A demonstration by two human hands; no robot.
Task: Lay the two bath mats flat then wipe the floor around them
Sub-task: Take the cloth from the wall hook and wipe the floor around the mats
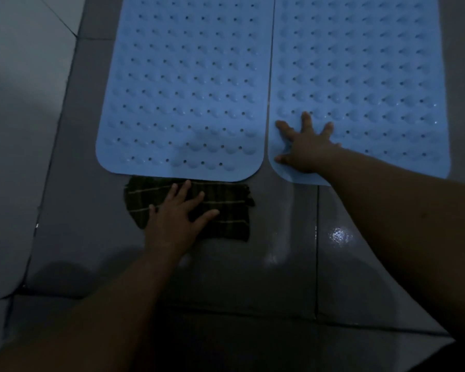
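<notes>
Two light blue perforated bath mats lie flat side by side on the grey tiled floor [65,210], the left mat [183,89] at upper centre and the right mat [360,76] at upper right, their long edges nearly touching. The left hand [177,213] presses with spread fingers on a dark striped cloth [226,208] just below the left mat. The right hand [304,149] rests, fingers splayed, on the right mat's lower left corner.

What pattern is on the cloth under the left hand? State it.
Dark cloth with thin pale stripes, head view.
</notes>
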